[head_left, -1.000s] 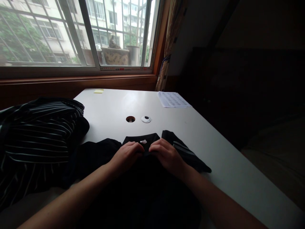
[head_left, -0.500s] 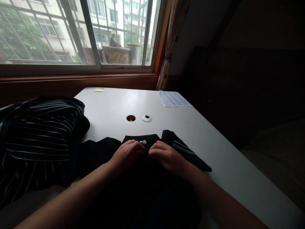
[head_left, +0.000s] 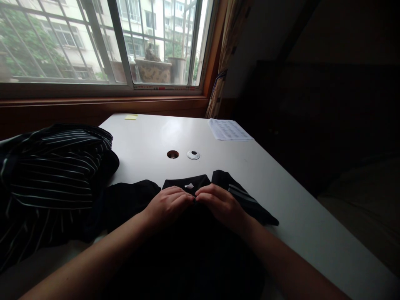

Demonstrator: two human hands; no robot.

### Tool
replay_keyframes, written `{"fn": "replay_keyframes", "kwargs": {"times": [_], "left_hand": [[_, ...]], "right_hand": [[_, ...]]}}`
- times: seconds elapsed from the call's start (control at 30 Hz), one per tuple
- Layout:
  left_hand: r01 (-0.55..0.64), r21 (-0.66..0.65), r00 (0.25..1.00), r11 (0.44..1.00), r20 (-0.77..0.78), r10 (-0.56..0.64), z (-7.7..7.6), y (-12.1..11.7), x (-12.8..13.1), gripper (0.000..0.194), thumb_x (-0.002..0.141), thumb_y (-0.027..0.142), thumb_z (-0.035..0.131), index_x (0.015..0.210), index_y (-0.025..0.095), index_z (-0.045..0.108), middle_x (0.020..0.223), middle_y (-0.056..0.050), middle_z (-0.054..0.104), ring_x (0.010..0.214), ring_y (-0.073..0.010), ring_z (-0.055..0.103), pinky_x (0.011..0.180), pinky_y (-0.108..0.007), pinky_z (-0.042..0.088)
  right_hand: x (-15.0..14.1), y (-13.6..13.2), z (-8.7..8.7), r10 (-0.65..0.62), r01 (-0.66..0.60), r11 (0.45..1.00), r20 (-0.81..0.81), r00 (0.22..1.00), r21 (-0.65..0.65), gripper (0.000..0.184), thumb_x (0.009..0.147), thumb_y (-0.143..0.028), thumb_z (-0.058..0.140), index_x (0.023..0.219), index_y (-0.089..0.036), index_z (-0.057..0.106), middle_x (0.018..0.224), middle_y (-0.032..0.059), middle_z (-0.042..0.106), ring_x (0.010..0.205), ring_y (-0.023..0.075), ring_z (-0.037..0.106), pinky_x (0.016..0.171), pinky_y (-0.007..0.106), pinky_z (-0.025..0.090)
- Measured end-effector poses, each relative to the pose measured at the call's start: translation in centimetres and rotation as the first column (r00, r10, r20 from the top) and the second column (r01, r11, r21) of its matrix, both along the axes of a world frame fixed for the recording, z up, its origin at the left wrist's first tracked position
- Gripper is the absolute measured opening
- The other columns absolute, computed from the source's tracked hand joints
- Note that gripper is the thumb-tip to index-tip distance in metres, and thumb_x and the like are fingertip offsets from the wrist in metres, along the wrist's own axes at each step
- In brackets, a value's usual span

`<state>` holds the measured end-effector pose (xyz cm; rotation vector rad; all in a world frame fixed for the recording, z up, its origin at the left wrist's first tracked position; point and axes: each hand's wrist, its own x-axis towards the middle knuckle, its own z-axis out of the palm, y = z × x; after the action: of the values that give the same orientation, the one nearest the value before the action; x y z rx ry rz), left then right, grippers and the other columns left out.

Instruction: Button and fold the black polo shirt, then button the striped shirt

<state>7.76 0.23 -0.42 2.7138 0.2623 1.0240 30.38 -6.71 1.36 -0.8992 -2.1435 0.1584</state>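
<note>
A dark collared shirt (head_left: 190,250) lies spread on the white table, its collar pointing away from me and a small white label (head_left: 189,186) showing inside the neck. Grey stripes mark the sleeve on the right. At the front of the collar, my left hand (head_left: 170,204) is closed with its fingertips pinching the fabric. My right hand (head_left: 220,204) pinches the other side of the opening, and the fingertips of both hands almost touch. The cloth under the fingers is too dark to make out any button.
A heap of black-and-white striped clothing (head_left: 53,166) lies at the left. On the white table (head_left: 146,137) are a round cable hole (head_left: 173,154), a white ring-shaped cover (head_left: 193,155), a yellow sticky note (head_left: 131,117) and printed sheets (head_left: 231,130). A barred window stands behind.
Both hands have come closer together at the collar, the left one shifting slightly right, so their fingertips now nearly meet. The shirt has stayed almost where it was.
</note>
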Motion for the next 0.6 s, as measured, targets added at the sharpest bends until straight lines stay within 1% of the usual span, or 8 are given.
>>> {"fn": "replay_keyframes", "kwargs": {"times": [0.1, 0.2, 0.3, 0.43, 0.6], "left_hand": [[0.017, 0.102, 0.999, 0.995, -0.029, -0.014, 0.22, 0.02, -0.27, 0.017, 0.097, 0.014, 0.050, 0.113, 0.016, 0.058, 0.107, -0.008, 0.073, 0.097, -0.0199, 0.069, 0.090, -0.036, 0.057], [0.012, 0.169, 0.998, 0.985, -0.064, -0.002, 0.36, 0.04, -0.46, 0.019, 0.098, 0.014, 0.049, 0.114, 0.016, 0.058, 0.109, -0.009, 0.073, 0.099, -0.0208, 0.068, 0.091, -0.038, 0.057], [0.020, 0.191, 0.998, 0.981, -0.069, -0.007, 0.45, 0.03, -0.49, 0.019, 0.098, 0.015, 0.049, 0.114, 0.015, 0.058, 0.109, -0.010, 0.072, 0.100, -0.0210, 0.068, 0.091, -0.037, 0.058], [0.034, 0.233, 0.999, 0.972, -0.032, -0.027, 0.64, -0.06, -0.34, 0.017, 0.097, 0.013, 0.051, 0.112, 0.013, 0.059, 0.106, -0.011, 0.072, 0.098, -0.0208, 0.067, 0.089, -0.037, 0.059], [0.033, 0.270, 0.999, 0.962, -0.025, -0.027, 0.95, -0.24, -0.20, 0.014, 0.095, 0.012, 0.054, 0.107, 0.013, 0.061, 0.104, -0.010, 0.072, 0.097, -0.0200, 0.067, 0.090, -0.037, 0.059]], "right_hand": [[-0.02, -0.03, -0.01, 0.003, -0.004, 1.000, -0.019, 1.000, -0.026, 0.023, 0.096, -0.012, 0.052, 0.113, -0.024, 0.062, 0.109, 0.0055, 0.065, 0.097, 0.0162, 0.065, 0.084, 0.030, 0.058], [0.04, 0.00, -0.07, 0.010, -0.011, 0.999, -0.039, 0.999, -0.042, 0.022, 0.096, -0.013, 0.054, 0.113, -0.024, 0.062, 0.110, 0.0055, 0.064, 0.097, 0.0159, 0.066, 0.085, 0.030, 0.059], [0.14, 0.05, -0.17, 0.022, -0.024, 0.999, -0.045, 0.999, -0.033, 0.022, 0.095, -0.013, 0.056, 0.113, -0.023, 0.063, 0.110, 0.0059, 0.064, 0.097, 0.0164, 0.066, 0.085, 0.031, 0.059], [0.26, 0.10, -0.36, 0.044, -0.044, 0.999, -0.041, 0.998, -0.013, 0.024, 0.094, -0.010, 0.057, 0.113, -0.022, 0.063, 0.109, 0.0066, 0.064, 0.097, 0.0166, 0.065, 0.085, 0.030, 0.059], [0.25, 0.07, -0.48, 0.036, -0.035, 0.999, -0.055, 0.998, 0.008, 0.026, 0.092, -0.008, 0.058, 0.112, -0.024, 0.064, 0.108, 0.0057, 0.063, 0.095, 0.0164, 0.064, 0.082, 0.028, 0.058]]}}
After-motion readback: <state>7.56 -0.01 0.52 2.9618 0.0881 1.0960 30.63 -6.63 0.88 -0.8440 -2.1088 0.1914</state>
